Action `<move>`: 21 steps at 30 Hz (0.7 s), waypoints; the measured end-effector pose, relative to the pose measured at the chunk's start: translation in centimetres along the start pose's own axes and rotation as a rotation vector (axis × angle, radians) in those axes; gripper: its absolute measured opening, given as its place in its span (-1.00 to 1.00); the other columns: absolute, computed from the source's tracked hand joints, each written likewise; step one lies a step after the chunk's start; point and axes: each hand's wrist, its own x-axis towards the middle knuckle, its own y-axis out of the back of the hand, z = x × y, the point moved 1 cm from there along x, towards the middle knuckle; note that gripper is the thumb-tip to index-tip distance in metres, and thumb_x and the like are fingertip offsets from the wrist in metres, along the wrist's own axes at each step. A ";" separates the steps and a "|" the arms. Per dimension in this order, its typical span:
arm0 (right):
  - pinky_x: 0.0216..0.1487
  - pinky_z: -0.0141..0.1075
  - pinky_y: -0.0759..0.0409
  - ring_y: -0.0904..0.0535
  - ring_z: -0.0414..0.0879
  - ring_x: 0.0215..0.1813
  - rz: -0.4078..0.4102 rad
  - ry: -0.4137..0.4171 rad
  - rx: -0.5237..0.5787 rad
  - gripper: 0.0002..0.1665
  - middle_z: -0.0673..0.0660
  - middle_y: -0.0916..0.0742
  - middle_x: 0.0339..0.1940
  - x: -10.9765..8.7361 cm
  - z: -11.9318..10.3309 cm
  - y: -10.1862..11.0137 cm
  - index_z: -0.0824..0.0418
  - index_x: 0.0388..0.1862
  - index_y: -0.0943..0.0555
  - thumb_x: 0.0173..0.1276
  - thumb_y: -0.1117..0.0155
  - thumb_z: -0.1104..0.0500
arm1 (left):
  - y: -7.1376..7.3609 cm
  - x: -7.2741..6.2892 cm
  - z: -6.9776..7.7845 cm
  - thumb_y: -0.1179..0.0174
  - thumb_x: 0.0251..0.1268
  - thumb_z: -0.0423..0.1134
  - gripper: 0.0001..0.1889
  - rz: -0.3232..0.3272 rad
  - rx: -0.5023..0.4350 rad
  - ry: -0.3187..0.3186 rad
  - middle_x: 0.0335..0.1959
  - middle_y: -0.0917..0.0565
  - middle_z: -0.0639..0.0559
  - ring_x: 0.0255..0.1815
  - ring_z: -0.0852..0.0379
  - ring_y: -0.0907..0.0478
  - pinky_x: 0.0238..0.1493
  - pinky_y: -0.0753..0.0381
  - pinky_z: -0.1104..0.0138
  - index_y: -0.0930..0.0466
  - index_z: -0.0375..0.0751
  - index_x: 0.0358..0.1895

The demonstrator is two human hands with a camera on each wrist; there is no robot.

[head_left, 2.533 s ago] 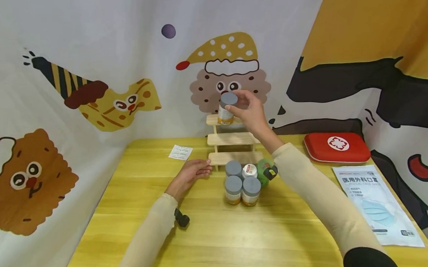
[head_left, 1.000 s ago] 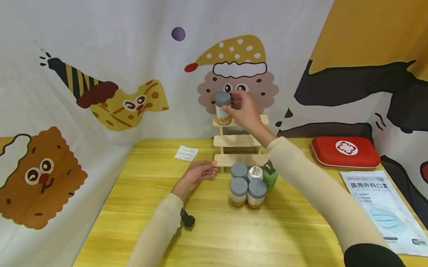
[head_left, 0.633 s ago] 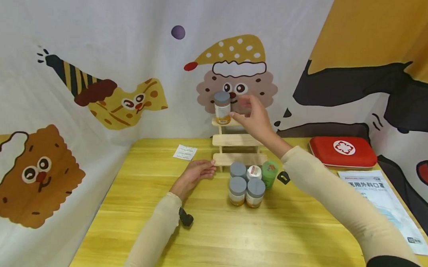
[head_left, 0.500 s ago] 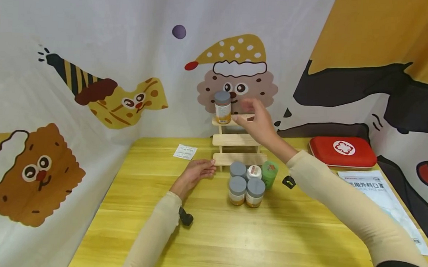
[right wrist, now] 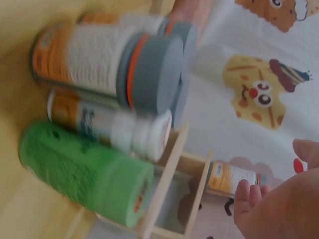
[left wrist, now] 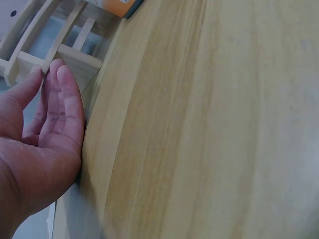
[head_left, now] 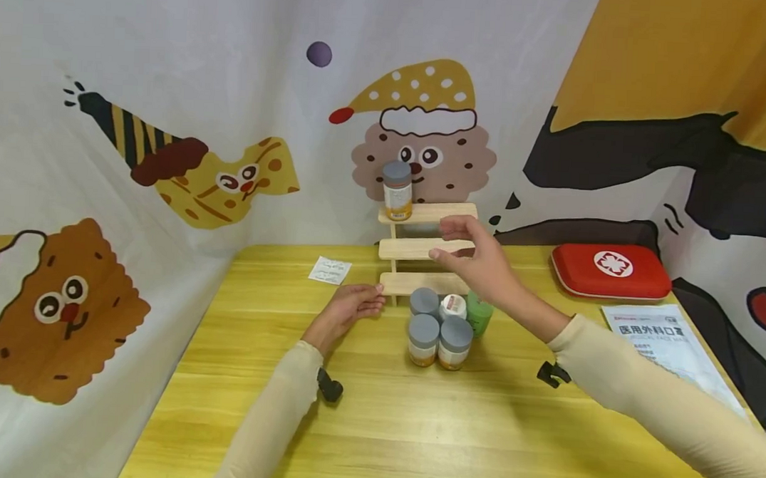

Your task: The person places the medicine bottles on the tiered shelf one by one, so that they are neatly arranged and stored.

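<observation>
1) Nearest, we saw three grey-lidded jars (head_left: 423, 340) upright on the table (head_left: 381, 424); we judged them stiff and smooth, best gripped round the body below the lid
2) Beside the rear one stood a white-capped bottle (head_left: 453, 306), then a green bottle (head_left: 479, 316), probably slippery
3) The left hand (head_left: 350, 310) pinched the left end of the wooden stand (head_left: 415, 249), which we judged light
4) The right hand (head_left: 483, 265) was empty, thumb and fingers apart
5) Farthest, one upper jar (head_left: 398, 195) stood on the top step's left end
</observation>
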 end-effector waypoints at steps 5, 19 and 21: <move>0.32 -0.17 -0.67 -0.55 0.07 0.42 -0.027 -0.051 0.026 -0.35 0.17 -0.61 0.38 -2.2 0.2 -0.3 0.15 0.46 -0.44 0.49 -0.45 0.08 | 0.0 0.0 0.1 -0.28 0.57 -0.22 -0.83 -0.010 -0.003 0.004 -0.36 -0.82 0.06 -0.34 0.22 -0.76 -0.20 -0.83 0.44 -0.71 -0.28 -0.07; 0.16 -0.36 -0.69 -0.58 0.06 0.28 0.028 -0.073 0.045 -0.40 0.19 -0.65 0.27 -7.9 3.4 -1.7 0.22 0.40 -0.48 0.46 -0.47 0.19 | 0.2 0.2 0.1 -0.32 0.54 -0.17 -0.65 -0.018 0.025 0.007 -0.28 -0.81 0.01 -0.24 0.17 -0.79 -0.12 -0.85 0.41 -0.67 -0.42 0.12; 0.15 -0.35 -0.68 -0.58 0.07 0.26 0.058 -0.064 0.028 -0.39 0.21 -0.65 0.27 -8.7 3.9 -2.2 0.25 0.38 -0.48 0.44 -0.49 0.19 | 0.3 0.1 0.1 -0.31 0.54 -0.17 -0.66 -0.010 0.027 0.006 -0.28 -0.81 0.01 -0.25 0.16 -0.79 -0.12 -0.85 0.41 -0.67 -0.42 0.12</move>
